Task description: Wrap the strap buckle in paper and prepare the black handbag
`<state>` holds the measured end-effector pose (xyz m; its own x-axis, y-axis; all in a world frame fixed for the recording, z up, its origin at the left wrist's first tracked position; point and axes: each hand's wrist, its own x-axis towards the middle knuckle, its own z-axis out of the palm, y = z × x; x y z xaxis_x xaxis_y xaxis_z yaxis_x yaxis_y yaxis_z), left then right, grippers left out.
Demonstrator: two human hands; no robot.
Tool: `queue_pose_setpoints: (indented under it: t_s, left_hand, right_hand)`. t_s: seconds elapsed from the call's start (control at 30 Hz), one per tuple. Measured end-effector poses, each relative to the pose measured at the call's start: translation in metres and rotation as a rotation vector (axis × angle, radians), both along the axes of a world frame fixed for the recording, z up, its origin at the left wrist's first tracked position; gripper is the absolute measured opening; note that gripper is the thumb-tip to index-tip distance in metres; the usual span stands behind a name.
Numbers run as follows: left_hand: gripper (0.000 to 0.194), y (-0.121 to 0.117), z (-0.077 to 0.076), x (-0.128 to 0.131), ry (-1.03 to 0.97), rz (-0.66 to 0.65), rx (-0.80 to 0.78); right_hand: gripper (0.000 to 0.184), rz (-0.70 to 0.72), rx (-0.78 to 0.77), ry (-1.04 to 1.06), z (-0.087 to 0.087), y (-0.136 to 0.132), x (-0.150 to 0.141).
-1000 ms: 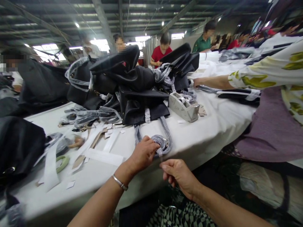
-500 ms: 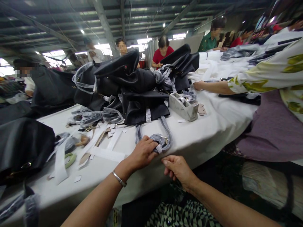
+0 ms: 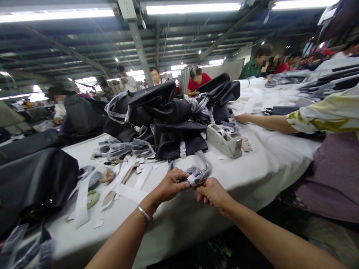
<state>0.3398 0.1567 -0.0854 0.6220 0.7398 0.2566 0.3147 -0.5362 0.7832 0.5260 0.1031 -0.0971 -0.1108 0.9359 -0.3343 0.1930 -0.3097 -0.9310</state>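
Note:
At the table's front edge, a coiled bag strap (image 3: 206, 167) wrapped in clear plastic has a white band (image 3: 192, 180) around it. My left hand (image 3: 171, 184) grips the coil from the left, thumb near the band. On the other side, my right hand (image 3: 214, 192) is closed in a pinch at the coil's lower right edge; its fingertips partly hide what they hold. Just behind the coil lies a black handbag (image 3: 179, 138), its handle bound with a pale wrap. A grey tape dispenser (image 3: 224, 141) stands to the right of that bag.
More black bags (image 3: 42, 183) lie at the left and in a pile behind. Paper strips (image 3: 83, 203), a green tape roll (image 3: 93, 199) and wrapped straps (image 3: 126, 147) are scattered left of my hands. A co-worker's hand (image 3: 243, 118) reaches in from the right.
My right hand has come up to the coil and now meets its edge. The left thumb shows near the band, and the coil looks tipped up. The head view has tilted upward.

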Motion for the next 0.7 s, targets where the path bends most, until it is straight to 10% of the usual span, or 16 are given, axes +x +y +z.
queue_pose_setpoints:
  t_s: [0.7]
  left_hand:
    - [0.047, 0.004, -0.007, -0.007, -0.047, -0.095, -0.191]
  right_hand:
    - [0.019, 0.068, 0.634, -0.581, -0.024, 0.024, 0.02]
